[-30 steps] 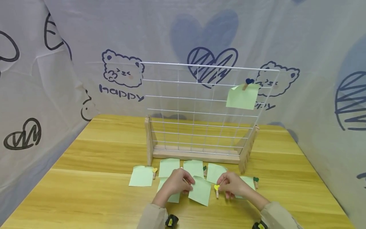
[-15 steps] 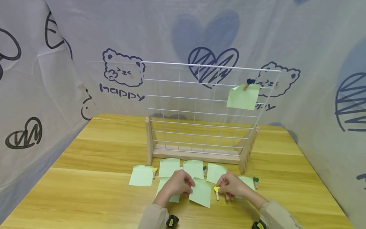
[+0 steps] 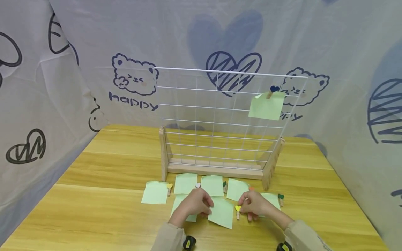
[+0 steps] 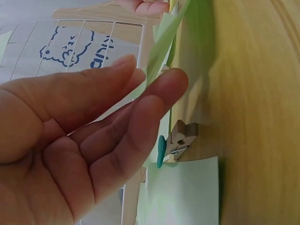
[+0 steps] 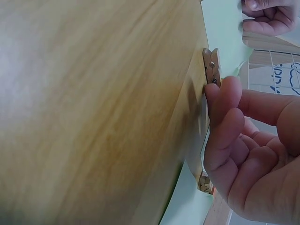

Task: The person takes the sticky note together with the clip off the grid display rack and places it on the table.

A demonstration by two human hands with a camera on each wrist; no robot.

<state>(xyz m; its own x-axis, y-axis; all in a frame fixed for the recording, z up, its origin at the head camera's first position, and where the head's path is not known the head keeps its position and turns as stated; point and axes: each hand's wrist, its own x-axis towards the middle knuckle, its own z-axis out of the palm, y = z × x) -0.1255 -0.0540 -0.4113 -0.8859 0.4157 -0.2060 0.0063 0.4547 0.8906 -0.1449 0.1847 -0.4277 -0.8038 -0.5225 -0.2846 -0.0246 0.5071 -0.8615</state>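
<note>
In the head view my left hand (image 3: 195, 203) pinches the left edge of a pale green sticky note (image 3: 221, 214) between thumb and fingers. The left wrist view shows that note (image 4: 164, 44) edge-on, raised off the table at a slant. Just right of it, my right hand (image 3: 257, 205) pinches a small wooden clothespin (image 3: 238, 214) with a yellow heart, by its heart end. In the right wrist view the bare wooden legs of this clothespin (image 5: 212, 64) point away from the fingertips. Another note (image 3: 183, 205) lies partly hidden under my left hand.
Behind the hands stands a white wire grid (image 3: 213, 122) in a wooden base (image 3: 216, 170). One note (image 3: 267, 107) hangs on it from a dark blue heart clothespin (image 3: 274, 89). Several more notes and heart clothespins, such as a green one (image 3: 281, 199), lie along the base's front.
The note in my left hand has shifted slightly right and toward the table's front edge. My right hand stays almost in place with the clothespin.
</note>
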